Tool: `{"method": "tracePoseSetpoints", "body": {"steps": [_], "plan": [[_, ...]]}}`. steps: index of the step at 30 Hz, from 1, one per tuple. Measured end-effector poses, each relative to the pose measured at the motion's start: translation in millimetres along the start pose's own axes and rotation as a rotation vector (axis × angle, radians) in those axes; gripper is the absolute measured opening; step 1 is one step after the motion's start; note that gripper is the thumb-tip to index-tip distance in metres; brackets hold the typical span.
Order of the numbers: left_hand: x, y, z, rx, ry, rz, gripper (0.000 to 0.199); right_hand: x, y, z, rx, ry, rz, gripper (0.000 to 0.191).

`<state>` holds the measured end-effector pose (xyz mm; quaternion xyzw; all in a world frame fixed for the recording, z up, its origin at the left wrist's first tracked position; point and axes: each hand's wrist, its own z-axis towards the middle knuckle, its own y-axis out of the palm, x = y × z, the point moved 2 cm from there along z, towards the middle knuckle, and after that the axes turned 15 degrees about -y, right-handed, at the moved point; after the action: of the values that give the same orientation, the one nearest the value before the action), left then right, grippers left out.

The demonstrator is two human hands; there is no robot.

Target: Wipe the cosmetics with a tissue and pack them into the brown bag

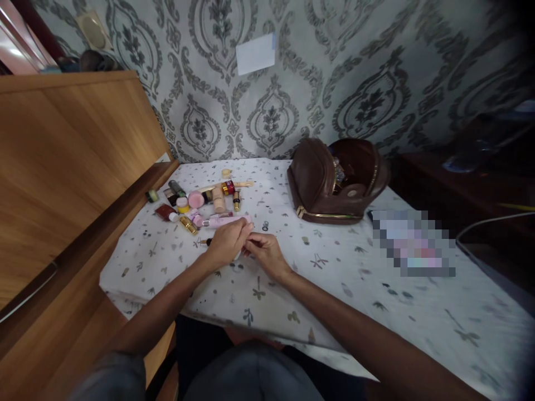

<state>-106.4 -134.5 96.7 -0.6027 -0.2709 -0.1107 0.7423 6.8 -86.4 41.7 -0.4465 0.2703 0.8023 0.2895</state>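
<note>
My left hand (228,242) and my right hand (270,253) meet just above the cloth-covered table, fingers closed and touching. What they pinch between them is mostly hidden; a bit of something white shows under the left fingers. A thin dark object with a pointed end (207,241) pokes out beside my left hand; whether it is held or lying there I cannot tell. Directly behind the left hand lies a pale pink tube (219,221). Close by are a gold tube (189,225), a slim pinkish stick (221,214) and a small purple-and-white item (194,217).
More cosmetics cluster at the left: a red jar (228,187), beige bottle (218,199), pink round container (196,199) and brown-red bottle (166,212). A brown bag (326,192) stands unzipped at the back. A blurred-out flat device (412,242) lies right. Wooden panel (79,133) borders the left.
</note>
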Motion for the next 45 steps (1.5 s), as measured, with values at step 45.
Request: {"method": "tracePoseSetpoints", "body": {"steps": [45], "plan": [[-10,-2.1,4,0.031,-0.369,-1.198,0.034,-9,12,-5,-0.016,0.384,0.469,0.043]]}}
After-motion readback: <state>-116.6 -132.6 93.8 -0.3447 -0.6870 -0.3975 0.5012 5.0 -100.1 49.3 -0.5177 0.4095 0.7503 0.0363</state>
